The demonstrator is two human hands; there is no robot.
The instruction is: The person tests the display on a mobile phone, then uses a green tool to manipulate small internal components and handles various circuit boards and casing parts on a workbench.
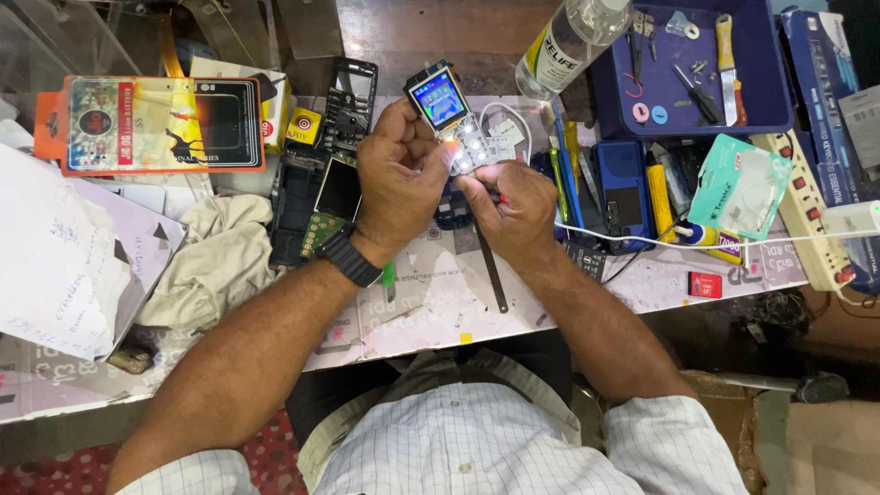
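near the upper middle of the frame, the left hand (399, 174) grips a small phone (447, 115) with its screen lit. the right hand (513, 206) is closed, seemingly pinching a thin tool at the keypad, above the cluttered counter (431, 302).

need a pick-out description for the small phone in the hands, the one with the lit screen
Start at the blue tray of tools at the table's far right, then move left to the two hands meeting mid-table. The left hand holds a small keypad phone with its cover off, and the right hand works at its lower end. It is the only device with a glowing blue screen; the phone parts lying beside it are dark.
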